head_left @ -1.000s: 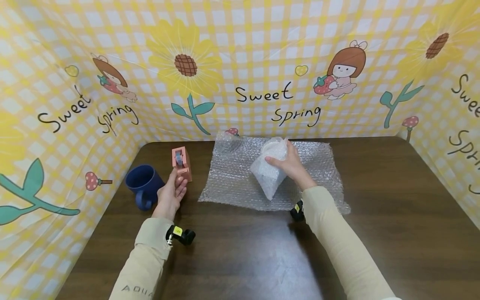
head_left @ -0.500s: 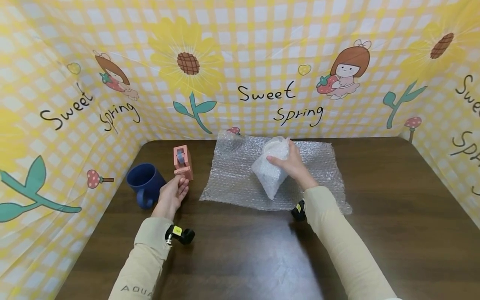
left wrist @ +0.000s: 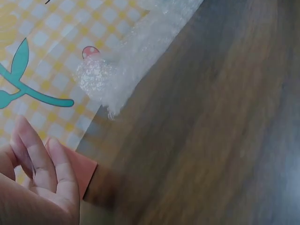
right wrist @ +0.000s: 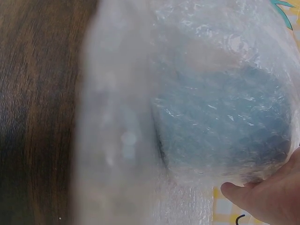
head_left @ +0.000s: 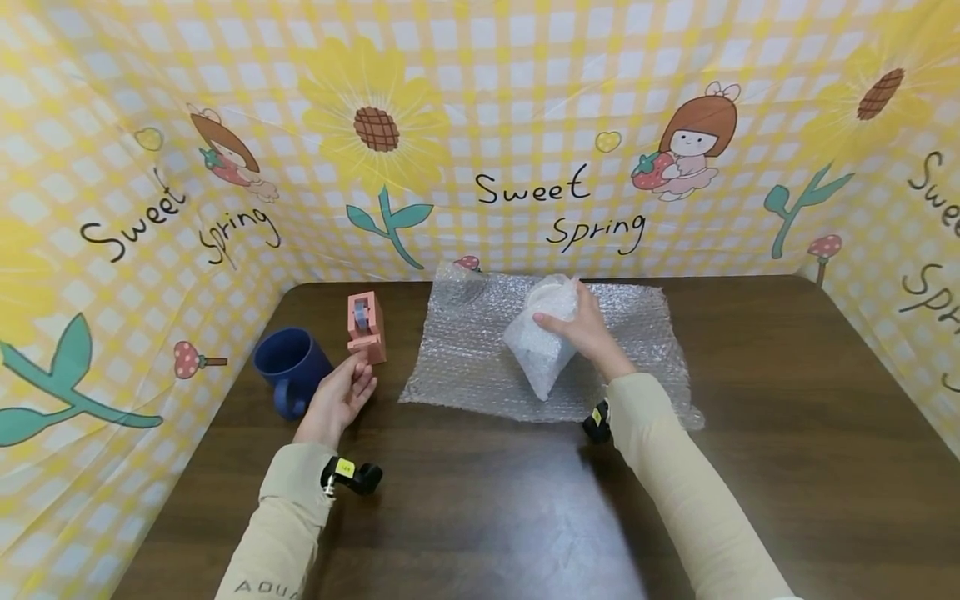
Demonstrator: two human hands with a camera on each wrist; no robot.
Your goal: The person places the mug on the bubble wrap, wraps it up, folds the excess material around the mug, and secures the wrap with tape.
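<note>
My left hand is at the near end of the pink tape dispenser. Its thumb and index finger come together there, pinching the end of the clear tape; the tape itself is hard to make out. In the left wrist view, the left hand's fingers partly hide the dispenser. My right hand grips a bubble-wrapped bundle from its right side, thumb across the front. Through the wrap in the right wrist view, a bluish rounded object shows dimly. Beneath the bundle lies a flat bubble wrap sheet.
Left of the dispenser stands a dark blue mug, its handle toward the front, close to my left wrist. The brown wooden table ends at a yellow checked cloth at the back and sides.
My left hand has drawn back from the dispenser's tape roll toward its near end, slightly left and nearer me. The right hand and wrapped bundle have stayed put.
</note>
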